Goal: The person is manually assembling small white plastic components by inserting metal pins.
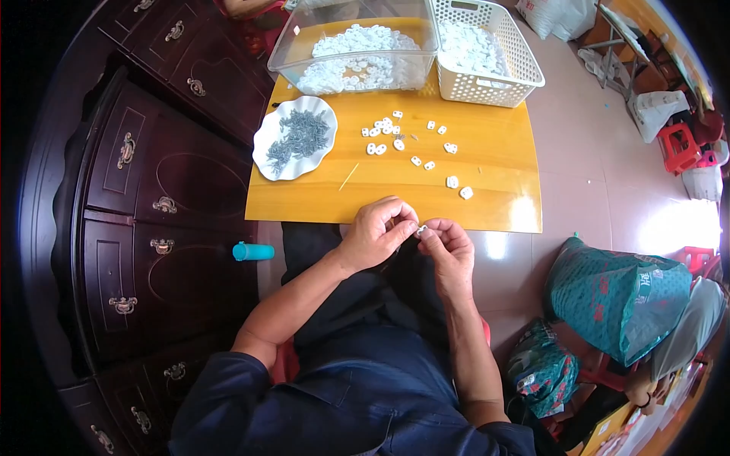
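Just off the near edge of the yellow table (pixel 304 201), a small white plastic piece (pixel 421 229) is pinched between the thumb and fingers of my right hand (pixel 452 258). My left hand (pixel 372 237) meets it from the other side, its thumb and fingertips closed beside the piece; whatever they grip is hidden. Several similar white two-holed pieces (pixel 398 144) lie scattered mid-table. On the left a scalloped white plate (pixel 263 148) bears a heap of small grey screws or pins (pixel 302 137). A thin yellowish stick (pixel 348 176) rests between plate and pieces.
A clear bin (pixel 292 47) and a white perforated basket (pixel 487 90), both with white pieces inside, stand at the far edge. Dark cabinets (pixel 182 182) line the left, near a turquoise bottle (pixel 253 251). At right are a large green bag (pixel 616 296) and another person's arm (pixel 688 334).
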